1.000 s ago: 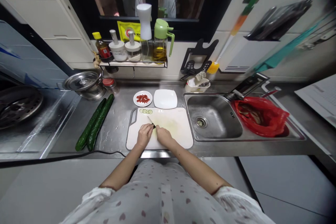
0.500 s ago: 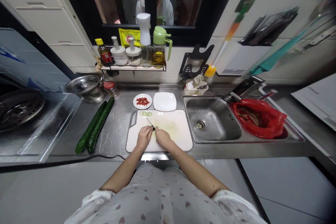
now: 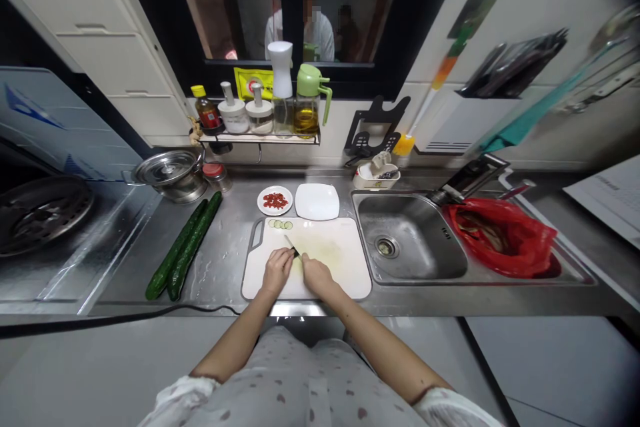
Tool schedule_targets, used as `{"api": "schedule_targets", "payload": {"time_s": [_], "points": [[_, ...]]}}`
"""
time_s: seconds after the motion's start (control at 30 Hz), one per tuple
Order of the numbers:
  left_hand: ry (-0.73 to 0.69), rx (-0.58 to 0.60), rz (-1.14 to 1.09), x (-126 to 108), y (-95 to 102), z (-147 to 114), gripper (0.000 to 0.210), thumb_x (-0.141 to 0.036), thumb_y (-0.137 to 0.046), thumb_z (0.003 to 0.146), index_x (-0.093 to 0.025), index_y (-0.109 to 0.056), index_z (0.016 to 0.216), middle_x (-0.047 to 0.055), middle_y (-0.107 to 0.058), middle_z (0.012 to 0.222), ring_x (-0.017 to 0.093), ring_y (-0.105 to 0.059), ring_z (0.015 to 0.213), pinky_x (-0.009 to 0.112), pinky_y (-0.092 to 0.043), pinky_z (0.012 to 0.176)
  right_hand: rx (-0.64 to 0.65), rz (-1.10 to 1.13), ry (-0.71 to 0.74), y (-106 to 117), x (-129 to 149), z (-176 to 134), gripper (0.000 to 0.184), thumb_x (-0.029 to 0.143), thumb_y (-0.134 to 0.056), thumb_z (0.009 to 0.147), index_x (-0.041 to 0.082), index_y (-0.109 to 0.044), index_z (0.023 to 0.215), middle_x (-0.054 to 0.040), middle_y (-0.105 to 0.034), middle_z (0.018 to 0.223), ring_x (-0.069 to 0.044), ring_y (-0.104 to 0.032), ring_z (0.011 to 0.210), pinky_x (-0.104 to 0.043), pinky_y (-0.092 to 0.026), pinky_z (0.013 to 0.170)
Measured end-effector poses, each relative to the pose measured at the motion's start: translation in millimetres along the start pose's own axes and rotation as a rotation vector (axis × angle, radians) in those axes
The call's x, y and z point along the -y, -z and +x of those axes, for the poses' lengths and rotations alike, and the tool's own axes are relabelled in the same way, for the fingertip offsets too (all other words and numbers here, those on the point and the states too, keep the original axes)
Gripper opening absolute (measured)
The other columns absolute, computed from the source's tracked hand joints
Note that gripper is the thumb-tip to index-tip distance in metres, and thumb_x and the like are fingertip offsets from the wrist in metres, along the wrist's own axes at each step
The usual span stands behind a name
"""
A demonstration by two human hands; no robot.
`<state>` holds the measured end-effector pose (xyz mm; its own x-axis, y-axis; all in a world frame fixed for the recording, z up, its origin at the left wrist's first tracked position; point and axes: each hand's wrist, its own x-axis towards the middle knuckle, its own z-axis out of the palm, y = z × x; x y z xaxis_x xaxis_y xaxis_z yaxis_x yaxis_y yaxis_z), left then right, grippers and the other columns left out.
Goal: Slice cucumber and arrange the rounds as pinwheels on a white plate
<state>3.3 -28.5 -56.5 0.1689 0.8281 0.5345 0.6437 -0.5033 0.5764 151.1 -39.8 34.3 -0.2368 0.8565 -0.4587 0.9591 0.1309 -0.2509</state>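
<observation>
A small knife (image 3: 289, 240) with a pale blade and a black part near the handle points away to the upper left over the white cutting board (image 3: 350, 267). My right hand (image 3: 317, 275) is closed around its handle. Right beside it, my left hand (image 3: 277, 271) is closed with fingertips pinched together at the black part of the knife; what they hold, if anything, is hidden. Several thin cucumber slices (image 3: 281, 225) lie in a row at the board's far left. Just behind the board are a plate of chopped red pieces (image 3: 275, 201) and a white square plate (image 3: 317, 202).
Two cucumbers (image 3: 196, 247) lie on the steel counter at left, near a lidded pot (image 3: 173, 177) and a red-lidded jar (image 3: 217, 177). At right are the sink (image 3: 415, 233) and a red plastic bag (image 3: 505, 240). A seasoning shelf (image 3: 260, 139) hangs behind.
My view has tilted up slightly, so everything sits lower in the picture. Both hands stay together at the knife over the board, with only a slight shift.
</observation>
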Motion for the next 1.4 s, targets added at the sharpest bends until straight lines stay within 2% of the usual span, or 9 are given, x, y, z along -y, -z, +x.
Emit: {"api": "schedule_targets", "payload": {"time_s": [0.4, 0.83, 1.03, 1.4], "points": [[-0.001, 0.002, 0.012, -1.2, 0.5, -0.4, 0.023, -0.022, -0.046, 0.091, -0.02, -0.066, 0.102, 0.008, -0.067, 0.097, 0.019, -0.06, 0.092, 0.036, -0.052, 0.083, -0.047, 0.023, 0.002, 7.1, 13.3, 17.9, 0.038, 0.003, -0.037, 0.084, 0.012, -0.045, 0.12, -0.0143, -0.068, 0.101, -0.021, -0.064, 0.099, -0.028, -0.046, 0.077], [-0.008, -0.005, 0.013, 0.9, -1.1, -0.7, 0.023, -0.022, -0.046, 0.092, -0.019, -0.066, 0.102, 0.008, -0.067, 0.095, 0.019, -0.059, 0.093, 0.036, -0.051, 0.083, -0.015, 0.061, 0.009, 11.3, 5.9, 18.4, 0.034, 0.008, -0.037, 0.086, 0.014, -0.044, 0.119, -0.014, -0.067, 0.102, -0.021, -0.064, 0.097, -0.028, -0.045, 0.075], [-0.001, 0.006, 0.007, -1.9, 1.6, 0.9, 0.022, -0.022, -0.046, 0.092, -0.02, -0.066, 0.101, 0.007, -0.067, 0.096, 0.019, -0.06, 0.093, 0.036, -0.052, 0.083, -0.056, 0.035, -0.013, 2.9, 11.3, 14.6, 0.036, 0.005, -0.035, 0.087, 0.013, -0.043, 0.121, -0.015, -0.067, 0.104, -0.02, -0.064, 0.099, -0.028, -0.045, 0.078], [0.007, -0.001, 0.004, 0.3, -1.6, -1.2, 0.023, -0.021, -0.047, 0.091, -0.021, -0.065, 0.104, 0.007, -0.067, 0.098, 0.019, -0.06, 0.093, 0.036, -0.052, 0.083, 0.016, -0.019, -0.023, -0.8, -1.1, -6.2, 0.043, 0.001, -0.039, 0.081, 0.012, -0.043, 0.122, -0.0168, -0.067, 0.101, -0.025, -0.065, 0.097, -0.032, -0.047, 0.075]]}}
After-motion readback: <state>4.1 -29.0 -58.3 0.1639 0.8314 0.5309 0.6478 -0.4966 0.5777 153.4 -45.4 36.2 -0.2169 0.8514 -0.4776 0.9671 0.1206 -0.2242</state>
